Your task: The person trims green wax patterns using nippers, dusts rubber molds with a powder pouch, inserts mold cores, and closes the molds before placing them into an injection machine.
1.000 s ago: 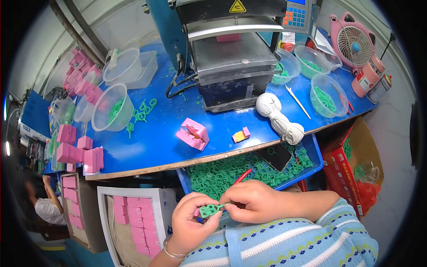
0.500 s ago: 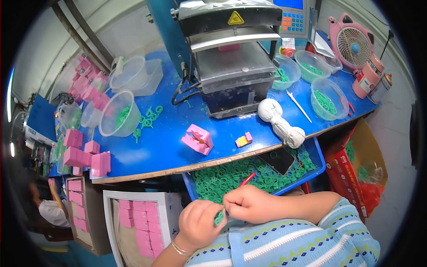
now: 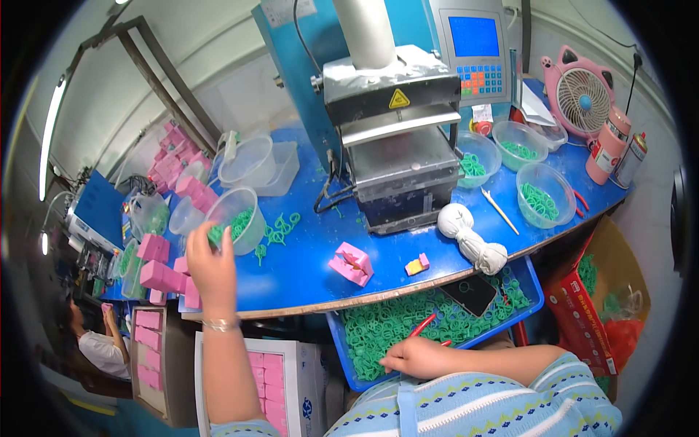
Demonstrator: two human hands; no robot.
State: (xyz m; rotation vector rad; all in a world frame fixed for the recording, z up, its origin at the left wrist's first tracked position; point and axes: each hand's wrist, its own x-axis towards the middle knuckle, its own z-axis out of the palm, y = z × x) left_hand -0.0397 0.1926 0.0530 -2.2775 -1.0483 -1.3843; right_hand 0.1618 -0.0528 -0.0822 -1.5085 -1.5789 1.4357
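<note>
My left hand is raised at the near left rim of a clear plastic bowl holding green pieces. Its thumb and fingers are apart; green shows between them, seemingly inside the bowl. My right hand is closed around red-handled pliers, whose two handles stick out above the fist while the jaws are hidden. That hand sits low over a blue tray filled with small green ring-like pieces. A dark phone lies on the pieces.
A press stands mid-table. Before it lie pink blocks, a small yellow-pink piece and a tied white bundle. Bowls of green pieces and a pink fan stand right. Another person sits far left.
My left hand has left my right hand and the green piece it held near my lap, moving up and left to the bowl. My right hand stays low with the pliers. The view has tilted up.
</note>
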